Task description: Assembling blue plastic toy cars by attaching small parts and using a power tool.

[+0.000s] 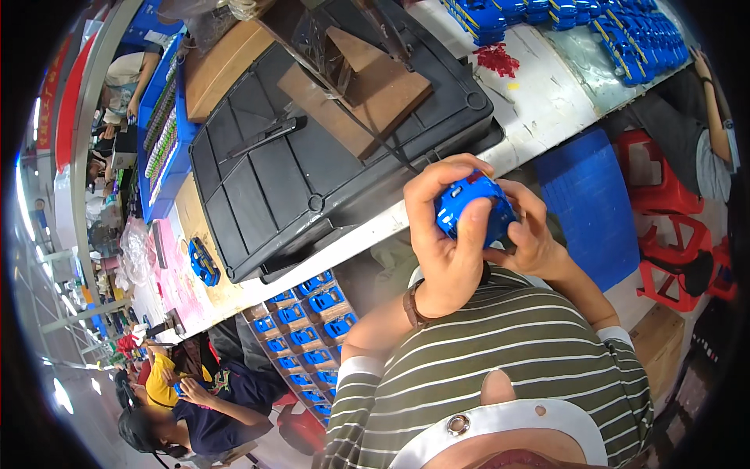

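Both my hands hold a glossy blue toy car body point(449, 209) in front of my chest, just off the table's near edge. My left hand point(449, 270) is closed round its left side, thumb across the near face and fingers over the far side. On the right, my right hand point(539, 238) grips it with bent fingers. A small dark red patch shows on top of the body; its underside is hidden. Another blue car body point(203, 262) lies on the table at the left, apart from my hands.
A large black ribbed case point(266, 176) covers much of the table, bearing a brown wooden board point(383, 113) and a slim black tool point(269, 137). Blue car bodies point(633, 47) are stacked far right. A compartmented tray point(301, 336) stands below the edge. Red stools point(652, 172) and co-workers are nearby.
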The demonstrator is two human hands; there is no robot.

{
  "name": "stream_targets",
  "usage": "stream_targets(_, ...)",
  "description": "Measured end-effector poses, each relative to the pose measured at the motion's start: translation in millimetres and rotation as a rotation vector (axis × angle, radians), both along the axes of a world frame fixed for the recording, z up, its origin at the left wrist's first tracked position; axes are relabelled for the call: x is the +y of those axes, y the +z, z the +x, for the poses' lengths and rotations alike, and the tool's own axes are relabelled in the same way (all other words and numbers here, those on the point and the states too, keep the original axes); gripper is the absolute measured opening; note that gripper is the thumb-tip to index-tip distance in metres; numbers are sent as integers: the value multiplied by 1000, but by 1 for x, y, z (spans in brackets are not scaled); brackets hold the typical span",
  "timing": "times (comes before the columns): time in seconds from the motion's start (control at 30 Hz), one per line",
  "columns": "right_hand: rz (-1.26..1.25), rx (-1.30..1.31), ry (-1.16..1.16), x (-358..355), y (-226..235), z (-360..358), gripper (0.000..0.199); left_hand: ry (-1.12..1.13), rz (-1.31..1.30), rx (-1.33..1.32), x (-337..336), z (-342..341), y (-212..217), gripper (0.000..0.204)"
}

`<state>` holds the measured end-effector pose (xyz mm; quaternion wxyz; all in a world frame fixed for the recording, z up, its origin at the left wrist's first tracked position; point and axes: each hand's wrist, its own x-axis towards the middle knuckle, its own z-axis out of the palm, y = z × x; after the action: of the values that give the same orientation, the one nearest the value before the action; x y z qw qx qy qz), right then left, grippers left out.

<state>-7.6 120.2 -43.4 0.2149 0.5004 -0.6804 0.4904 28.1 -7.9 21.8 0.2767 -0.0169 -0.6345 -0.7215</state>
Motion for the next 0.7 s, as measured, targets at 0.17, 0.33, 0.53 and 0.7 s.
stream_targets(0.17, 55, -85, -139, 3, 9, 7, 81, -89, 131, -101, -2, -10, 5, 29)
stream_targets(0.33, 18, -90, -174, 2, 18, 8, 79, -61, -19, -75, -2, -13, 7, 31)
stream_targets(0.53, 97, -190, -204, 12, 62, 1, 77, -218, 169, -231, -17, -25, 19, 45)
stream_targets(0.7, 158, -282, -179, 8, 105, -11, 69, -285, 467, -424, -33, -28, 32, 52)
